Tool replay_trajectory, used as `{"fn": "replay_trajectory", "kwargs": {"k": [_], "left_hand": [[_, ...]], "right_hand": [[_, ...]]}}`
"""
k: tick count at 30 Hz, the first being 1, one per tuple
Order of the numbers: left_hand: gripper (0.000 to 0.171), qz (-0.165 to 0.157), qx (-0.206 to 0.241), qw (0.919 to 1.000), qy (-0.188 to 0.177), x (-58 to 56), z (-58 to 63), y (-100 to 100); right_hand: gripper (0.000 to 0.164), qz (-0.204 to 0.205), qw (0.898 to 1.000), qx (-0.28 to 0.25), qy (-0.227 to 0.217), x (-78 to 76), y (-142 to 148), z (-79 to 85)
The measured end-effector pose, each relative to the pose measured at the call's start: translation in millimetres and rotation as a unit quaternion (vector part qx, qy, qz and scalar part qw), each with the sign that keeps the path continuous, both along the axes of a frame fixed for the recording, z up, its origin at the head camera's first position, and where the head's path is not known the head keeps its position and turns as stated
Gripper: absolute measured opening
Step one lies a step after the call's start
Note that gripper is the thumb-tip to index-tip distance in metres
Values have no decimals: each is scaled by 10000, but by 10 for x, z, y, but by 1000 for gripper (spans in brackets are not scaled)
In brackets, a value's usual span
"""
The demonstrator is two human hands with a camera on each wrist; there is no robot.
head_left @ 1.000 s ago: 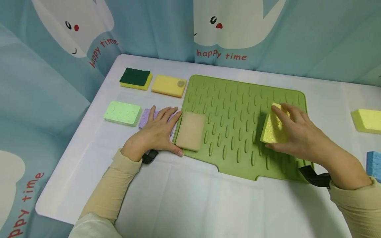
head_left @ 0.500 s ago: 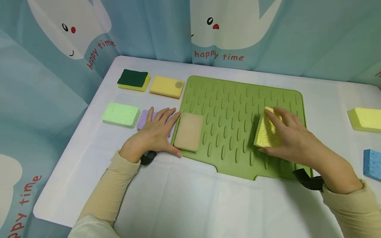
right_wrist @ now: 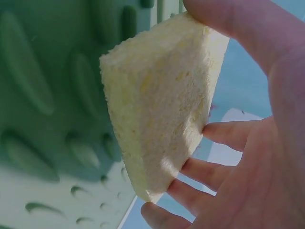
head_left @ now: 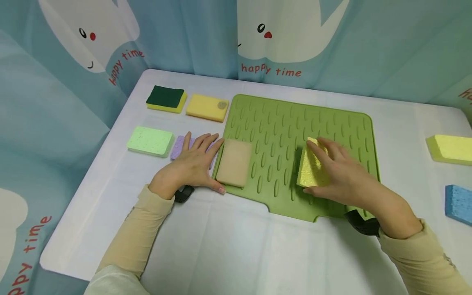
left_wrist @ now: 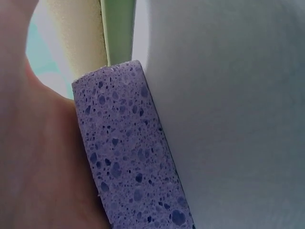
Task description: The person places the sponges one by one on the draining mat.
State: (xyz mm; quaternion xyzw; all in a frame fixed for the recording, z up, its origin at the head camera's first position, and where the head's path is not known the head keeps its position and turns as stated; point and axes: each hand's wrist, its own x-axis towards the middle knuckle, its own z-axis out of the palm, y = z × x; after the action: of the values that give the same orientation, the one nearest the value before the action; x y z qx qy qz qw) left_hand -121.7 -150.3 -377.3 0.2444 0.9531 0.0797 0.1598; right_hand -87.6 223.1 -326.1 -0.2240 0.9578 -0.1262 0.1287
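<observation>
My right hand (head_left: 344, 176) pinches a porous yellow sponge (head_left: 309, 170) between thumb and fingers. In the right wrist view that sponge (right_wrist: 162, 95) stands tilted over the ribbed green drying mat (head_left: 284, 119); whether it touches the mat I cannot tell. A beige sponge (head_left: 234, 164) lies at the mat's left edge. Beside it my left hand (head_left: 191, 164) rests with fingers spread, partly covering a purple sponge (head_left: 177, 147). The left wrist view shows the purple sponge (left_wrist: 128, 143) next to the palm, not gripped.
On the white table (head_left: 236, 250), a green-topped sponge (head_left: 166, 98), a flat yellow sponge (head_left: 207, 107) and a pale green sponge (head_left: 150, 141) lie at left. At right are another yellow sponge (head_left: 451, 148) and a blue one (head_left: 459, 203). A printed curtain (head_left: 206, 37) hangs behind.
My right hand has moved left across the mat, carrying the yellow sponge toward the beige one. The left hand keeps its place.
</observation>
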Motion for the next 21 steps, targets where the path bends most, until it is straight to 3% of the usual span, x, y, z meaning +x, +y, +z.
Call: {"fn": "replay_trajectory", "kwargs": {"k": [21], "left_hand": [[136, -53, 78, 9999, -125, -22, 7, 2]], "right_hand": [[107, 259, 9996, -9, -102, 28, -353, -48]]}}
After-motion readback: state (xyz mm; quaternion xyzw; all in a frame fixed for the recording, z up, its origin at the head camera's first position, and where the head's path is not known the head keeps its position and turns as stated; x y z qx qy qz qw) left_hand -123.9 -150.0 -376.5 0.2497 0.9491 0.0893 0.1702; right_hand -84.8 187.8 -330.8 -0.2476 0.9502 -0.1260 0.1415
